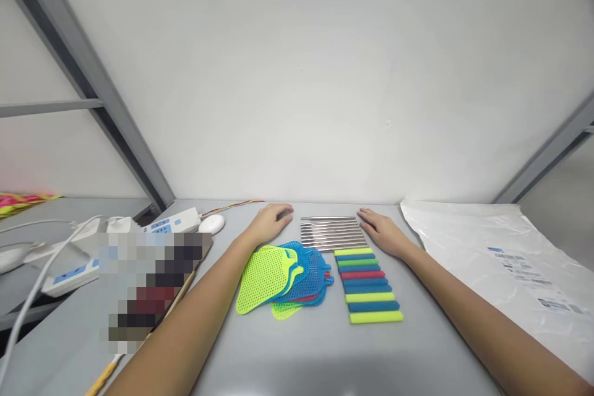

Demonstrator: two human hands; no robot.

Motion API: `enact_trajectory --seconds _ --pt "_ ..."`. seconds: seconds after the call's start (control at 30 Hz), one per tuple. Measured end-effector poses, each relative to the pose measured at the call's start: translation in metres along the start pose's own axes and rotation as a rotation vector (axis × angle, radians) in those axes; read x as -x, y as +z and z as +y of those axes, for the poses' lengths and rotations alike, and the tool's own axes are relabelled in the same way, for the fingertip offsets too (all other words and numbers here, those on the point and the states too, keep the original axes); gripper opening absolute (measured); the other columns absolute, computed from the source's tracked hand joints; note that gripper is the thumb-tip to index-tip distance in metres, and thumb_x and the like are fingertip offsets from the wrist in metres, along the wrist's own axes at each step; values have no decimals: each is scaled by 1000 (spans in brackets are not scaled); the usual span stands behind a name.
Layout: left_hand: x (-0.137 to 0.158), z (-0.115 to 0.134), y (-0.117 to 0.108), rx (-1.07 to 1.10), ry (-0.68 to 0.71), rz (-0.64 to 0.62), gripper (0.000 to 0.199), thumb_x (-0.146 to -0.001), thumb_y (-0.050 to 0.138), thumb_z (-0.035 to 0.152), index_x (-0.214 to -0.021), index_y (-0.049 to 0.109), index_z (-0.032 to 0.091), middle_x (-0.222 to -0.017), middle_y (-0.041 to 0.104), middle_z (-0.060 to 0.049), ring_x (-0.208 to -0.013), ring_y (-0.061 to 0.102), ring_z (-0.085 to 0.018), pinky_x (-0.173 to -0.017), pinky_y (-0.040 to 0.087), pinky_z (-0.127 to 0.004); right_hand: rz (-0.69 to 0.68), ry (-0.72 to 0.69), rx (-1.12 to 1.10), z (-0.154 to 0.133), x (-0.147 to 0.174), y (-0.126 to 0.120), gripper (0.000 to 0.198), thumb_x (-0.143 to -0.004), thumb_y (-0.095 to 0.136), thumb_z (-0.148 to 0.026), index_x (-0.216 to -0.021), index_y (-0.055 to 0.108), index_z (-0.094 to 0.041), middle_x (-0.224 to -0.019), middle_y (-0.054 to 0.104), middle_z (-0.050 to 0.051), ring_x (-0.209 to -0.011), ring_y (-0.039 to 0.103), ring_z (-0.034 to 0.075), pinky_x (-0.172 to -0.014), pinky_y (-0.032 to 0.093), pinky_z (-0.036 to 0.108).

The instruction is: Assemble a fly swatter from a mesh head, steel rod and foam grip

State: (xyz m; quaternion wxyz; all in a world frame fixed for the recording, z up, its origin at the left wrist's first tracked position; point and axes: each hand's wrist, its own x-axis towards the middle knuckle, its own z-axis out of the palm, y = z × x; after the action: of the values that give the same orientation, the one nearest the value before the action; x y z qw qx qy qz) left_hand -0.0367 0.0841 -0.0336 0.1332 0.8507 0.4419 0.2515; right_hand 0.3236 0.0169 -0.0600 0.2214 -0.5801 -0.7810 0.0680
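Observation:
My left hand rests on the grey table with its fingers loosely bent and the thumb apart, holding nothing. On the other side, my right hand lies flat, fingertips close to the right ends of a row of metal rods. Between my forearms is an overlapping pile of perforated plastic fly swatter heads: a yellow-green head on top, blue heads beside it, and bits of red and green below. To their right, plastic handle tubes in yellow, blue, green and red lie side by side in a column.
A white plastic mailing bag with printed labels covers the table's right side. At the left are power strips, a white round device, cables and a blurred-out item. A white wall stands behind.

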Motion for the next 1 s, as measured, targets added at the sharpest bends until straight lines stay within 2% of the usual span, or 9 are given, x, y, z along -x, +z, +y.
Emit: enact_trajectory --seconds 0.13,0.5,0.8,1.0 --pt "-1 3 2 -51 -19 -3 37 -89 48 45 -116 65 27 -125 64 -3 -119 53 -26 -103 38 -41 19 -14 -1 0 0 -1 49 -97 35 -44 -136 52 -20 -143 47 8 -136 39 24 -114 29 42" --pt "-4 14 0 -89 -56 -31 30 -86 51 48 -100 73 33 -129 61 0 -122 50 -30 -104 34 -49 28 -13 29 -6 1 -4 43 -98 34 -37 -135 54 -25 -144 48 7 -135 40 22 -111 31 41" --pt "-7 19 3 -24 -116 -19 25 -82 56 47 -91 74 32 -126 63 0 -122 49 -31 -106 31 -51 -15 -10 19 -3 -2 -2 44 -96 34 -26 -135 53 -30 -145 45 4 -136 38 24 -111 29 45" --pt "-10 20 3 77 -139 -22 31 -81 56 50 -88 75 28 -122 67 -3 -116 57 -29 -104 37 -45 -58 10 -18 0 -3 0 53 -89 36 -16 -137 50 -32 -149 40 1 -140 30 26 -112 25 51"
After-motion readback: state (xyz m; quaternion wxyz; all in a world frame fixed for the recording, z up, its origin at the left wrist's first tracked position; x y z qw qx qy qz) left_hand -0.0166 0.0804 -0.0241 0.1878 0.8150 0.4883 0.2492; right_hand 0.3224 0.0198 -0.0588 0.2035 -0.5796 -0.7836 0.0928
